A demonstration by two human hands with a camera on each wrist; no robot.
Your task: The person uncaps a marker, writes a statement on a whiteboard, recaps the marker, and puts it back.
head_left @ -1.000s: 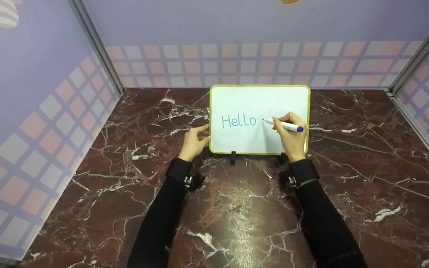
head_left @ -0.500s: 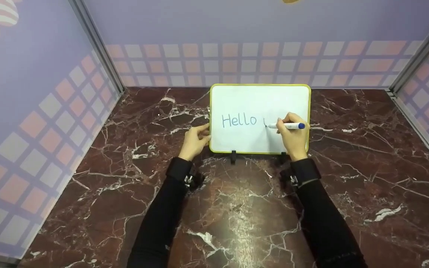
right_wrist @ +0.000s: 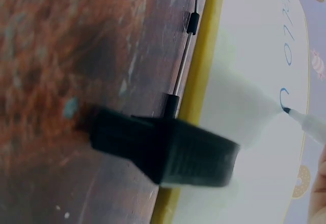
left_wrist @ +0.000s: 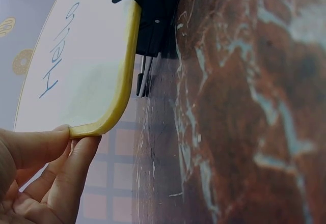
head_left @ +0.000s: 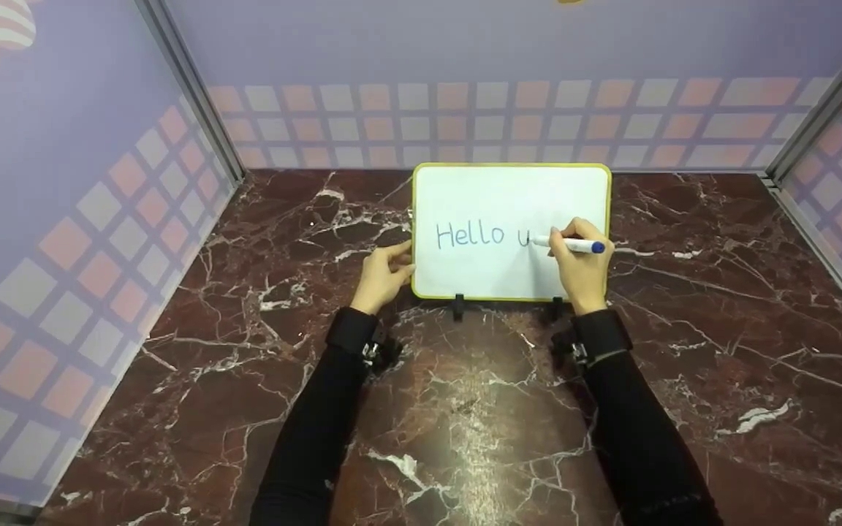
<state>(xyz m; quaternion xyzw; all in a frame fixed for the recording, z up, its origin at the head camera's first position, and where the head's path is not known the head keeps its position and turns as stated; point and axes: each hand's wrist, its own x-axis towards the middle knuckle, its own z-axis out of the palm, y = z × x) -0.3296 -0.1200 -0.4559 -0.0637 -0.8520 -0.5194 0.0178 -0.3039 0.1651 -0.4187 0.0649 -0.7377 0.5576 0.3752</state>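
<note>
Board point(head_left: 498, 193) stands in black stand point(right_wrist: 170, 150) near surface's point(head_left: 465, 409) back edge. I see left hand point(head_left: 382, 279) pinching board's left edge near lower-left corner; right hand point(head_left: 583, 270) before its right half, gripping marker point(head_left: 579, 245), tip at u-shaped stroke point(head_left: 522, 237) after blue "Hello" point(head_left: 469, 235). Board white, smooth, rounded corners, yellow rim. Marker cylindrical, white, blue-ended. Surface glossy, dark red, white-veined.

L hand point(head_left: 382, 280) holds L edge of yellow-rimmed whiteboard point(head_left: 498, 270), propped on black feet point(head_left: 458, 307) on dk red marbled desk point(head_left: 209, 409). R hand point(head_left: 583, 270) grips white marker point(head_left: 577, 245) w/ blue end, tip at the "u" of blue writing point(head_left: 470, 234), "Hello u". Black sleeves point(head_left: 311, 438); checked wall point(head_left: 494, 95) behind.
</note>
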